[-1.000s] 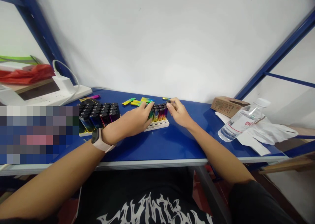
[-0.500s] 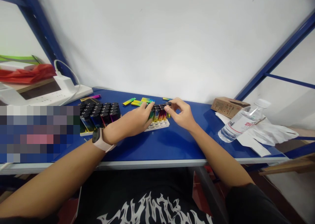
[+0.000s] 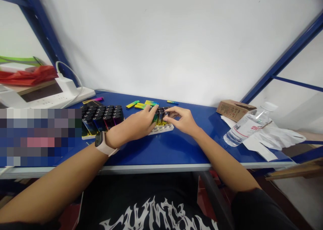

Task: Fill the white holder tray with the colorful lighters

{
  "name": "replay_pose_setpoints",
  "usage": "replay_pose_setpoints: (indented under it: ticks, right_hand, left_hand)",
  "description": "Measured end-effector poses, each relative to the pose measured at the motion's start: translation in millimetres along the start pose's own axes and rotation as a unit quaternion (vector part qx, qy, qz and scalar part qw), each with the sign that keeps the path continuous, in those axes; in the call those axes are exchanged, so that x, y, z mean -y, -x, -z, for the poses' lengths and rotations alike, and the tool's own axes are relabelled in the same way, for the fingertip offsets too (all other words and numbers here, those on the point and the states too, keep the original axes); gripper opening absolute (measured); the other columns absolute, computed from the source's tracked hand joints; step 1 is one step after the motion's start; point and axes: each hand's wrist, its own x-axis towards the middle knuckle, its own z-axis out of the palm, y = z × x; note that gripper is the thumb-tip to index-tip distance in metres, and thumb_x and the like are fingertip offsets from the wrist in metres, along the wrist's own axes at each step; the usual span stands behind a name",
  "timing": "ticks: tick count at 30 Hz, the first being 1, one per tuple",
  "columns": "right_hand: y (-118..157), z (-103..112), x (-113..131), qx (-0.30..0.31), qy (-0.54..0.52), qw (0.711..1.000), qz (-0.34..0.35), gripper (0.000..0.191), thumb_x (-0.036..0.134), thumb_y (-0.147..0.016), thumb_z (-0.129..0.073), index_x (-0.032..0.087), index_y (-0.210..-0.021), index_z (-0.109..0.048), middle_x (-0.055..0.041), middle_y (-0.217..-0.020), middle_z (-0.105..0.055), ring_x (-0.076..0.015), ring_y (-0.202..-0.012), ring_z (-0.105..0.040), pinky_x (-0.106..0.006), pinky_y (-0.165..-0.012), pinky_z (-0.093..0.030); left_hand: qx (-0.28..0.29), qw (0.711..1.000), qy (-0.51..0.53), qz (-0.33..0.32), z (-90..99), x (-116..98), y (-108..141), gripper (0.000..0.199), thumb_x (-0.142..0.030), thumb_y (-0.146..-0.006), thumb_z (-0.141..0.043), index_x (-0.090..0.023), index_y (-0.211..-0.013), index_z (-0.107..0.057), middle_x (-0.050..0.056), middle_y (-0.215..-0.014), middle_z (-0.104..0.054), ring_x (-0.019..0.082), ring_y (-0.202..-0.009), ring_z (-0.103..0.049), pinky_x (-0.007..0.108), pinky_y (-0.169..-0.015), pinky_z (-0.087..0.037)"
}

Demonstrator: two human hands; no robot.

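A small group of shiny coloured tubes with black tops (image 3: 159, 117) stands upright in a white perforated tray (image 3: 161, 129). Around the left end of this group curls my left hand (image 3: 138, 122), its thumb in front and its fingers over the tops; the palm side is hidden. At the right end, my right hand (image 3: 185, 120) pinches a black-topped tube between thumb and fingers, and that tube is mostly covered. Left of my left wrist, a larger block of similar black-topped tubes (image 3: 102, 115) stands in a second white tray (image 3: 88, 137).
Several yellow-green-blue pieces (image 3: 141, 105) lie behind the small tray, with another piece (image 3: 172, 102) farther right. A power strip (image 3: 54, 100) sits at left. To the right are a cardboard box (image 3: 234, 110), a water bottle (image 3: 243, 129) and white gloves (image 3: 275, 139).
My right hand has shifted slightly left and lower along the row, from the far-right tubes to nearer ones. My left hand has stayed in place.
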Motion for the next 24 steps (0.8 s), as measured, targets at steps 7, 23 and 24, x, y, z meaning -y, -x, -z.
replay_pose_setpoints:
  ticks: [7, 23, 24]
  right_hand:
    - [0.9, -1.2, 2.5, 0.022, -0.008, 1.0, 0.01, 0.029, 0.046, -0.09, -0.08, 0.023, -0.107, -0.076, -0.0053, -0.094, -0.078, -0.021, -0.08, -0.075, -0.037, -0.082, -0.066]
    - [2.4, -4.2, 0.5, 0.036, -0.05, 0.998, 0.0, 0.033, 0.051, -0.096, -0.074, 0.022, -0.112, -0.08, -0.0069, -0.103, -0.082, -0.0219, -0.083, -0.08, -0.037, -0.083, -0.068]
    - [2.4, -4.2, -0.3, 0.036, -0.05, 0.998, 0.004, 0.034, 0.051, -0.096, -0.074, 0.022, -0.112, -0.081, -0.0069, -0.103, -0.082, -0.0217, -0.082, -0.08, -0.037, -0.083, -0.068]
  left_hand:
    - [0.012, 1.0, 0.001, 0.005, 1.8, -1.2, -1.1, 0.067, -0.035, -0.108, -0.035, -0.002, -0.165, -0.024, 0.032, -0.144, -0.053, 0.036, -0.1, -0.076, 0.045, -0.08, -0.06]
    - [0.007, 1.0, 0.004, -0.002, 0.3, 0.1, -1.9, 0.065, -0.033, -0.108, -0.036, -0.001, -0.164, -0.026, 0.031, -0.141, -0.053, 0.035, -0.1, -0.074, 0.045, -0.082, -0.06]
    - [0.008, 1.0, 0.001, -0.002, 0.4, -0.2, -2.0, 0.065, -0.033, -0.108, -0.036, -0.001, -0.163, -0.026, 0.03, -0.14, -0.053, 0.035, -0.1, -0.074, 0.045, -0.082, -0.06]
